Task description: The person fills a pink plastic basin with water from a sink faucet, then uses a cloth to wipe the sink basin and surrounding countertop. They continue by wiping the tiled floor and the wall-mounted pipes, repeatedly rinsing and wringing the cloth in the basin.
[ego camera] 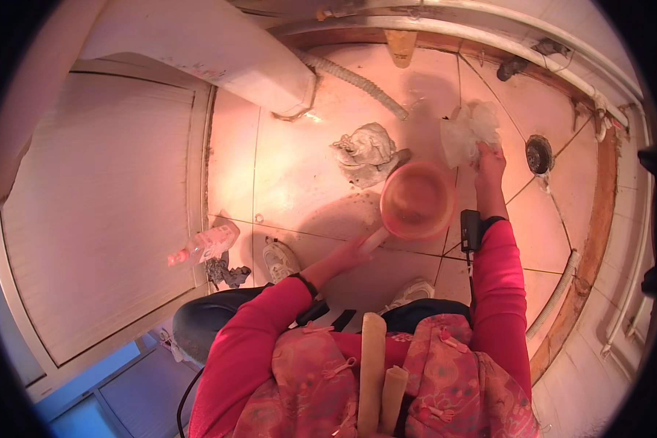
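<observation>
My left hand (356, 253) grips the pale handle of a pinkish plastic dipper (418, 201), whose round bowl is above the tiled floor. My right hand (490, 159) holds a crumpled, whitish translucent plastic bag (472, 131) beyond the dipper and to its right. A wet, dirty, pale cloth (366, 150) lies bunched on the tiles left of the dipper's bowl. A small dark object (399, 159) shows between the cloth and the bowl; what it is I cannot tell.
A sink pedestal (274, 82) and grey corrugated hose (361, 82) are ahead. On the left a clear bottle with a pink cap (212, 243) is beside a dark rag (228, 272) and a panelled door (98, 202). A floor drain (539, 155) is at right, with pipes (569, 76) along the wall.
</observation>
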The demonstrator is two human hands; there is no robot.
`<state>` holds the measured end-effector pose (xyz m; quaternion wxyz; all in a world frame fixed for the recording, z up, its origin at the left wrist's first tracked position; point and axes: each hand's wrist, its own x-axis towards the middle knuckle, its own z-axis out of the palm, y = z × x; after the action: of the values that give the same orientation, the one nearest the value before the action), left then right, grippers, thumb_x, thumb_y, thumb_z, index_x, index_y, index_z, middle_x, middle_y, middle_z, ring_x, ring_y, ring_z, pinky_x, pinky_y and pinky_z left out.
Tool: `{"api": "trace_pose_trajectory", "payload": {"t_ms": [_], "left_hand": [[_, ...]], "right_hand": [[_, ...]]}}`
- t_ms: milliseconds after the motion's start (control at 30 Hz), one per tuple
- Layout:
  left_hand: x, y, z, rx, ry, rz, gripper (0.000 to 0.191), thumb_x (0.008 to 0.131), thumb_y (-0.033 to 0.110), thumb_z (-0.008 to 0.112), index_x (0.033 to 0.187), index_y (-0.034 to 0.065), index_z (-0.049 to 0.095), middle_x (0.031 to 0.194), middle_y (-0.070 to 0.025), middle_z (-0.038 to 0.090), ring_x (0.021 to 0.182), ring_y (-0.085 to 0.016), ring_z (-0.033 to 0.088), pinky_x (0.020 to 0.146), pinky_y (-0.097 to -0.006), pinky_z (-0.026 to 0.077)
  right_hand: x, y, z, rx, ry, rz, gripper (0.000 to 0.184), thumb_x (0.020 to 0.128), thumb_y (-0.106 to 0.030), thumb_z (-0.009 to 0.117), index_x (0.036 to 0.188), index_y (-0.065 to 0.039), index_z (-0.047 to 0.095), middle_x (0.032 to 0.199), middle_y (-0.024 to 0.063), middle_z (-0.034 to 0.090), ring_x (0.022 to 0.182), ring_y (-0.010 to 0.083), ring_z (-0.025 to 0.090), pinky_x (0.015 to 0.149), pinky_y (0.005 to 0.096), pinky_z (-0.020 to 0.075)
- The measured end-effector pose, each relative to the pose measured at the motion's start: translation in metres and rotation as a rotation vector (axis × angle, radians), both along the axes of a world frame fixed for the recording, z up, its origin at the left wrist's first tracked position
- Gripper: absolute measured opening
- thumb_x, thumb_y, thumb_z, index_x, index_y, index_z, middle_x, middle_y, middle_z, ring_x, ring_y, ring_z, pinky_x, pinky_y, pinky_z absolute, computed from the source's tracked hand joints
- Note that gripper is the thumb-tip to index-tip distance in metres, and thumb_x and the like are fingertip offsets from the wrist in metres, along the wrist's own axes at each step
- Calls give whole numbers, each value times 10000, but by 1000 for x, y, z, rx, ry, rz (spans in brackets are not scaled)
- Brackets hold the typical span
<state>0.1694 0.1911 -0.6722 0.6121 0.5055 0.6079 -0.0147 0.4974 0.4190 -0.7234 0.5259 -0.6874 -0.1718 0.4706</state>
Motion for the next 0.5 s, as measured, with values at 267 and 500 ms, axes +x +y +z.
{"api": "trace_pose_trajectory", "payload": {"t_ms": [267,500], "left_hand": [[-53,1,2,-269,-106,39,545,906,459,526,1283,66,520,1194,-152,588,1122,-256,544,958,-368,410],[-171,37,64,-201,269,-233,596,863,553,514,1131,32,621,1167,-175,603,1116,-308,546,966,-374,401]], "right_hand": [[-10,11,6,-44,80,24,233,768,-112,667,986,-100,587,820,3,596,647,146,570,510,311,476],[-52,33,18,189,212,165,124,781,-130,648,846,-72,559,707,26,551,529,137,497,460,310,450]]}}
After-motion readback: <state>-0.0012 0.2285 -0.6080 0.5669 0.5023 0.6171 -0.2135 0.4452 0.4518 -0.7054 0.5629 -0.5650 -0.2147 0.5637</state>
